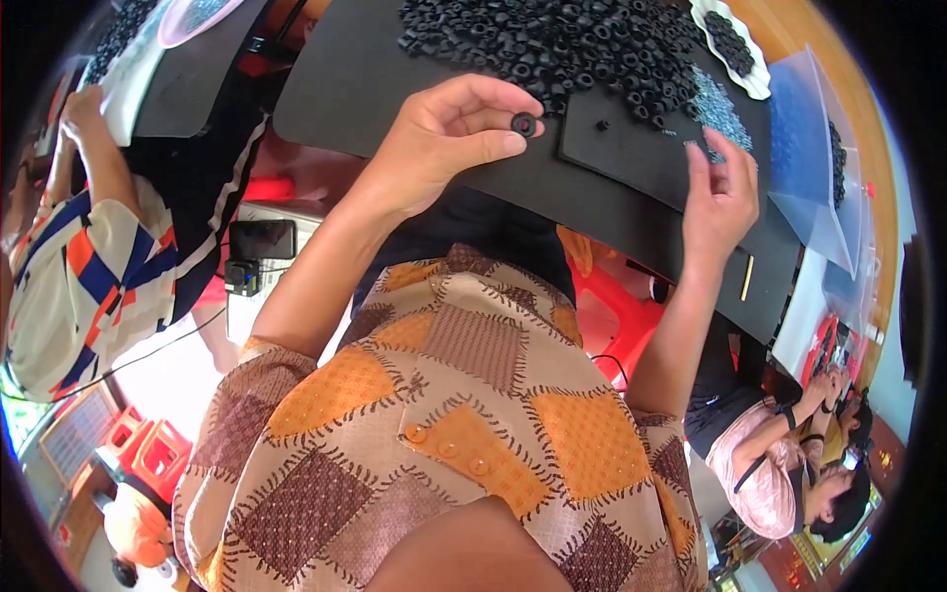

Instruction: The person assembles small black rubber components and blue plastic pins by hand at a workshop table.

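My left hand (449,138) pinches a small black rubber ring (524,124) between thumb and forefinger, just above the black work surface (345,89). My right hand (720,197) rests with its fingertips on a heap of small silvery-blue metal parts (718,111) at the edge of a black mat (631,148). A large pile of black rubber rings (562,44) lies beyond both hands. One tiny black piece (602,125) sits alone on the mat.
A white dish (735,44) of black rings stands at the far right, beside clear plastic bags (814,148). A person in a striped shirt (84,276) works at the left; another person (779,454) sits at the lower right. A phone (261,240) lies below the table.
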A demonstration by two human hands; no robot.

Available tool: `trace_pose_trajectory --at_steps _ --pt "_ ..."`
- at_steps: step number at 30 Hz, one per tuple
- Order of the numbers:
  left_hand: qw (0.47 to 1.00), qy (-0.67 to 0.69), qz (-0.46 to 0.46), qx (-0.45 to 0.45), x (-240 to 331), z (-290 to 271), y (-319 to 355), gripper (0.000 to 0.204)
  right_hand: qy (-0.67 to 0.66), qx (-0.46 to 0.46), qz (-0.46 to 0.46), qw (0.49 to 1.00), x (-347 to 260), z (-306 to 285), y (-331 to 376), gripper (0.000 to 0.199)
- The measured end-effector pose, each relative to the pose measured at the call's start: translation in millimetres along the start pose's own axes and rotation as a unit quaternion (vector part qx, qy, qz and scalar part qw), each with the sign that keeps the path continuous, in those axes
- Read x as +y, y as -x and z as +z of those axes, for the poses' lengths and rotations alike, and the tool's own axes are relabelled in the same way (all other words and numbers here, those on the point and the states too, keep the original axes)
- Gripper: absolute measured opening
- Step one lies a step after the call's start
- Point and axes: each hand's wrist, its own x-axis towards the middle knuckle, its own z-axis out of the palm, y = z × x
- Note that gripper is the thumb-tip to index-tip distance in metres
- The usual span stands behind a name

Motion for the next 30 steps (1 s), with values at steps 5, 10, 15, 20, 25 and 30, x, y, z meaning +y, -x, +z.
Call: trace_pose_trajectory --at_steps 5,10,15,20,25,30 --pt "1.0 -0.004 0.004 -0.022 1.5 -2.0 1.0 0.028 0.054 -0.08 -0.047 0.994 27.3 1.9 -3.9 0.016" --pt "0.994 0.105 -0.03 -0.027 2.0 -3.7 3.7 0.023 0.054 -0.08 -0.02 0.995 36.8 2.7 -3.6 0.011" --pt "0.987 0.152 -0.021 -0.044 -6.2 -12.3 5.2 0.024 -0.156 -0.039 0.082 0.984 21.5 6.2 4.9 0.009" --pt "0.971 0.224 -0.041 -0.075 -9.0 -13.2 5.8 0.026 -0.29 -0.083 -0.009 0.953 -48.9 11.0 16.6 0.012" --pt "0.974 0.214 -0.028 -0.063 -14.3 -14.0 9.3 0.025 -0.284 -0.089 -0.198 0.934 -104.4 30.6 15.9 0.018" --pt "0.983 0.178 -0.008 -0.041 -9.1 -10.4 14.6 0.023 -0.286 -0.068 -0.187 0.937 -115.5 47.0 19.7 0.02"
